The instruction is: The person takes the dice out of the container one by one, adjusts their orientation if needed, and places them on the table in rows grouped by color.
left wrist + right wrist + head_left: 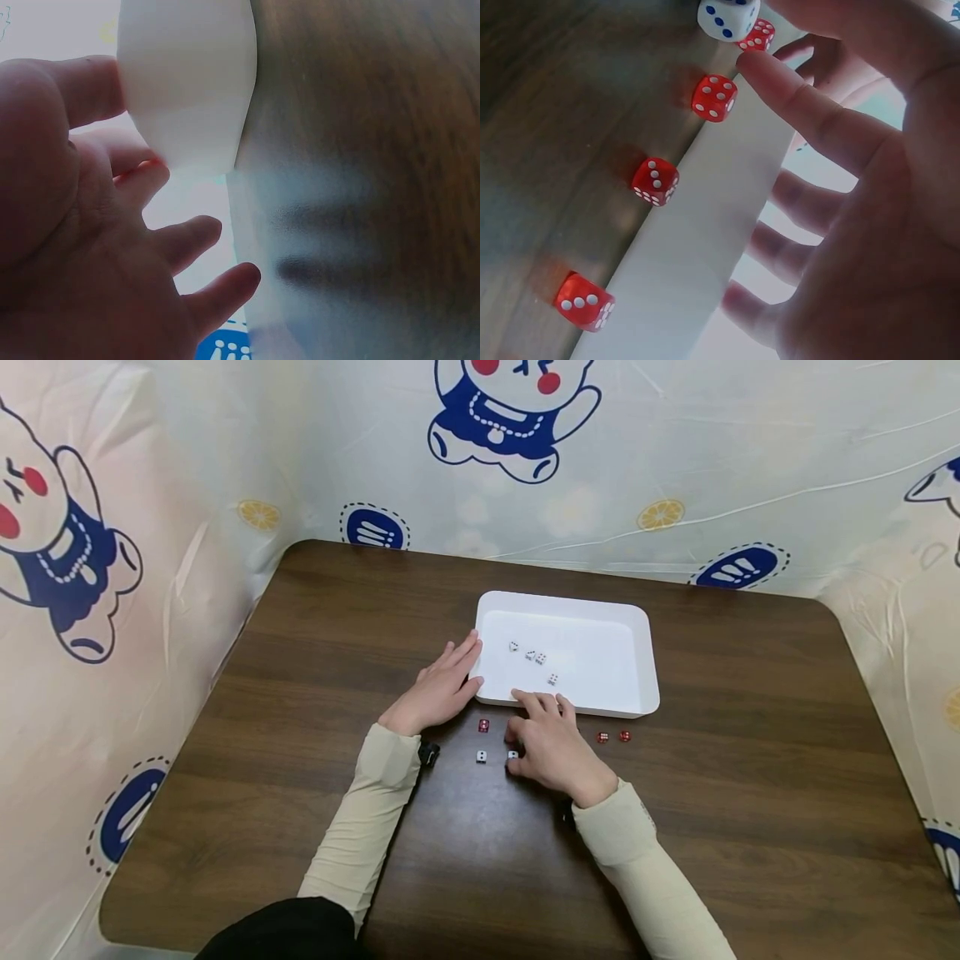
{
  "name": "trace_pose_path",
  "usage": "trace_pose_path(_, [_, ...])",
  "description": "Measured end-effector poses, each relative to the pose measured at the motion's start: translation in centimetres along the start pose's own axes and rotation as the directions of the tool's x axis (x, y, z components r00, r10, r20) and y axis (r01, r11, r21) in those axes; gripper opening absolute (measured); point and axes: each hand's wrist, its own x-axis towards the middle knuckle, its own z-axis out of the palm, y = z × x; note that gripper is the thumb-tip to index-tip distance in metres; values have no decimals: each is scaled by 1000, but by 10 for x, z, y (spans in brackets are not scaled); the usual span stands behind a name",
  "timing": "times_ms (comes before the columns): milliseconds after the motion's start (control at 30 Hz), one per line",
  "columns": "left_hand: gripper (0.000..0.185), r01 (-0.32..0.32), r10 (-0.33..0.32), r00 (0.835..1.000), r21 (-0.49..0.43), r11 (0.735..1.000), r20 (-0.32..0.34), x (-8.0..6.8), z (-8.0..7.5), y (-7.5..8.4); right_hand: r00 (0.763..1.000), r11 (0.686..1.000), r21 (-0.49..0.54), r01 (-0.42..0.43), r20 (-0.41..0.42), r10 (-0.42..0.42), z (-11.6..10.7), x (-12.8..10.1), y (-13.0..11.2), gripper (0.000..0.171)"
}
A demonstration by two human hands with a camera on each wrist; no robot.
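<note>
resting flat against the left wall of the shallow white plastic tray (643, 647), the left hand (442, 689) is lying with fingers straight and holding nothing. the right hand (551, 745) is reaching over the small white die with blue pips (513, 756) on the dark wooden table (750, 827), fingers spread and loosely bent, touching the tray's near rim; no die is pinched. the die is looking light, hard and smooth, likely to roll or slip, so taking it by two opposite faces seems best. another white die (481, 757) is sitting just beside it. translucent red dice (714, 97) are lining the tray's near wall, crowding the fingers. four white dice (536, 657) are lying inside the tray.
</note>
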Motion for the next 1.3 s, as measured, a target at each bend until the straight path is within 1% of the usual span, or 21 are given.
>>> trace_pose_path(167, [61, -1, 1, 1000, 3, 1000, -1, -1, -1, 1, 999, 1000, 17, 5, -35, -4, -3, 1, 0, 12])
trace_pose_path(300, [60, 1, -1, 1000, 5, 1000, -1, -1, -1, 2, 994, 999, 23, 31, -101, -29, -6, 2, 0, 11])
trace_pose_path(433, [60, 3, -3, 1000, 6, 1000, 0, -2, -1, 3, 982, 998, 19, 63, -182, -58, -11, 3, 2, 11])
trace_pose_path(633, [60, 6, -6, 1000, 18, 1000, 1, -1, -1, 2, 963, 997, 25, 80, -260, -70, -21, 7, 7, 9])
trace_pose_path(900, [60, 17, -17, 1000, 12, 1000, 5, -1, -1, 2, 951, 997, 38, 74, -303, -59, -35, 13, 13, 11])
trace_pose_path(1300, [60, 10, -10, 1000, 13, 1000, 6, -2, -1, 2, 937, 997, 66, 31, -348, -6, -44, 30, 24, 14])
